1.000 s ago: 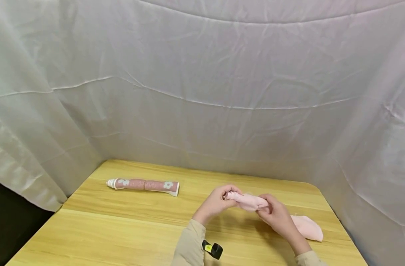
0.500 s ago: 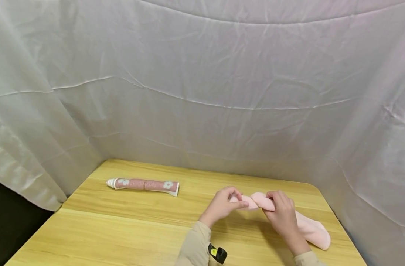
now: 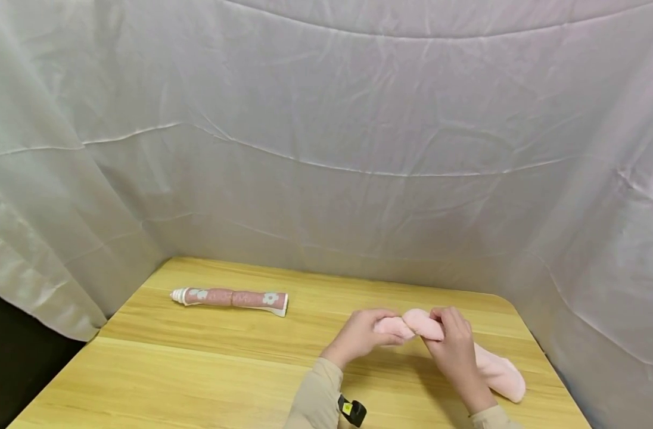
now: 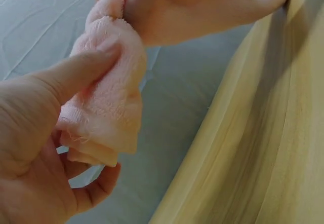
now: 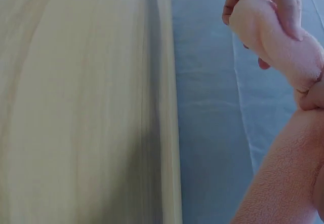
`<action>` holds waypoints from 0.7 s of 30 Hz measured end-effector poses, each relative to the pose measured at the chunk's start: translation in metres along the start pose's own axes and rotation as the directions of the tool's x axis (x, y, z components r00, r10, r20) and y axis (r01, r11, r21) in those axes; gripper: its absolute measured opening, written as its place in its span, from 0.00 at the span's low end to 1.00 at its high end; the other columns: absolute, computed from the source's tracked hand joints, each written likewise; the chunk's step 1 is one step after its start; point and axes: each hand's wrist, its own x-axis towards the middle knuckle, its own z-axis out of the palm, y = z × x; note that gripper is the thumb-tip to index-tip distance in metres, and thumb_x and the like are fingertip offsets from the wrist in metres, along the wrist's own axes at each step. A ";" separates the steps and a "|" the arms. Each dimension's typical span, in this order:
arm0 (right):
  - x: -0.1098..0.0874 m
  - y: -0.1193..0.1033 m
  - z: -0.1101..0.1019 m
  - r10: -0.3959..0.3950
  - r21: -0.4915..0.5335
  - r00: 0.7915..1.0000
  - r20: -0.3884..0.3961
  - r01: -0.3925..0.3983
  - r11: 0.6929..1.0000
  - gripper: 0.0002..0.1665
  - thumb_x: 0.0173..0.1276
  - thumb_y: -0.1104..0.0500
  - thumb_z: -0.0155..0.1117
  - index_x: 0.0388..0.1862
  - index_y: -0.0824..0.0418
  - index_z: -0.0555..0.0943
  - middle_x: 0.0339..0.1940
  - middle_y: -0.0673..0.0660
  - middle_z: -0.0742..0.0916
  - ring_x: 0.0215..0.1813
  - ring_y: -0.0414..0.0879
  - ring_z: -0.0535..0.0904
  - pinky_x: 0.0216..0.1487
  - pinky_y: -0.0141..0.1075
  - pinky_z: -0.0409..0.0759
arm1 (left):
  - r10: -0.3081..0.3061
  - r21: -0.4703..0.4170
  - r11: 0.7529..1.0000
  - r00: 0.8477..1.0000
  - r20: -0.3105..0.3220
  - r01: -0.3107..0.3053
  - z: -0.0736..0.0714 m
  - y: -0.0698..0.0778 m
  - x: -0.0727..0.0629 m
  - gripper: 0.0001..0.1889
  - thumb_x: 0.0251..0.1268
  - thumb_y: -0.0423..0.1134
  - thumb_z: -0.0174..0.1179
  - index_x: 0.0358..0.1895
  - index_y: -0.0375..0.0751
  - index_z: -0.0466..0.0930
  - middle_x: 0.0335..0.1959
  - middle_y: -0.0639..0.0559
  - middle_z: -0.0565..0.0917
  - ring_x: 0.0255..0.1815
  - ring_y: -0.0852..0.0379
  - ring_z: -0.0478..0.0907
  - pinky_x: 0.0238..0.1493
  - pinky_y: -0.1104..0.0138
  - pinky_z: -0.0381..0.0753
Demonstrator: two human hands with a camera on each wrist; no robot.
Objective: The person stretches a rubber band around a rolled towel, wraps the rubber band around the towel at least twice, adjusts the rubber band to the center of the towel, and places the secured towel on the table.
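A pink terry towel [image 3: 425, 326] is stretched between both hands above the table, twisted where they meet. My left hand [image 3: 360, 335] grips its bunched left end, thumb pressed on top, as the left wrist view shows; the folded edges there [image 4: 93, 150] trail loose threads. My right hand [image 3: 455, 348] pinches the towel just past the twist. From under that hand, the rounded tail of the towel [image 3: 500, 375] slants down to the right, toward the tabletop. Part of the towel is hidden behind the right hand.
A dusty-pink, tube-shaped object [image 3: 224, 297] with pale flowers and a white ribbed tip lies at the back left of the wooden table [image 3: 198, 369]. A black strap device [image 3: 353, 411] sits at the left sleeve. Pale grey curtains [image 3: 326, 220] enclose the table.
The towel has gone from a thin bunched strip to a thicker twisted section. My left hand has shifted its grip along the end. The tail has slid slightly rightward.
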 end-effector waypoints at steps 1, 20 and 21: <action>0.000 0.000 0.000 -0.006 0.003 1.000 0.000 0.006 1.000 0.16 0.39 0.67 0.68 0.30 0.65 0.76 0.26 0.55 0.77 0.31 0.49 0.72 0.38 0.40 0.65 | 0.017 0.030 0.999 1.000 -0.008 -0.017 0.000 0.000 0.000 0.20 0.52 0.52 0.71 0.49 0.50 0.85 0.42 0.58 0.88 0.36 0.72 0.77 0.41 0.76 0.76; 0.006 -0.022 0.001 0.040 0.273 0.978 0.204 -0.096 0.957 0.20 0.48 0.74 0.74 0.38 0.55 0.86 0.47 0.58 0.81 0.55 0.47 0.68 0.58 0.23 0.59 | 0.197 0.449 0.888 0.963 -0.182 -0.097 -0.004 0.000 -0.003 0.12 0.59 0.52 0.63 0.43 0.55 0.86 0.42 0.62 0.88 0.43 0.64 0.84 0.45 0.71 0.80; 0.006 -0.023 0.002 0.038 0.261 0.980 0.197 -0.090 0.961 0.19 0.47 0.74 0.74 0.37 0.56 0.85 0.46 0.58 0.81 0.55 0.48 0.68 0.58 0.24 0.59 | 0.205 0.465 0.880 0.960 -0.189 -0.097 -0.004 0.000 -0.003 0.11 0.59 0.52 0.63 0.42 0.55 0.86 0.42 0.62 0.88 0.43 0.64 0.85 0.45 0.71 0.80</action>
